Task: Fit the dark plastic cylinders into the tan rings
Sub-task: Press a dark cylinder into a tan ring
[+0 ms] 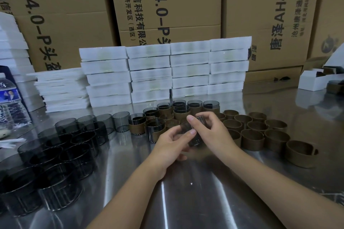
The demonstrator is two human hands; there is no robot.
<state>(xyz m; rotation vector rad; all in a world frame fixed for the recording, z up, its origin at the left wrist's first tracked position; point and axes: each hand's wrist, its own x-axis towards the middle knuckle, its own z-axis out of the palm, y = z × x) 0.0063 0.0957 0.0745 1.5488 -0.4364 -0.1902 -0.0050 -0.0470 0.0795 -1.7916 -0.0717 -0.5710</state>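
Both hands meet above the middle of the steel table. My left hand (172, 144) and my right hand (210, 132) together grip one dark see-through cylinder (192, 138), fingers curled round its rim and wall. Whether a tan ring is on it is hidden by the fingers and blur. Several loose dark cylinders (55, 147) stand at the left. Several empty tan rings (260, 135) stand at the right. Behind the hands sit several assembled pieces (136, 123), dark cylinders seated in tan rings.
Stacks of white foam trays (163, 72) line the back of the steel table (186, 191), with cardboard boxes (167, 5) behind. A water bottle (9, 102) stands at the far left. A small white box (312, 80) sits at the far right.
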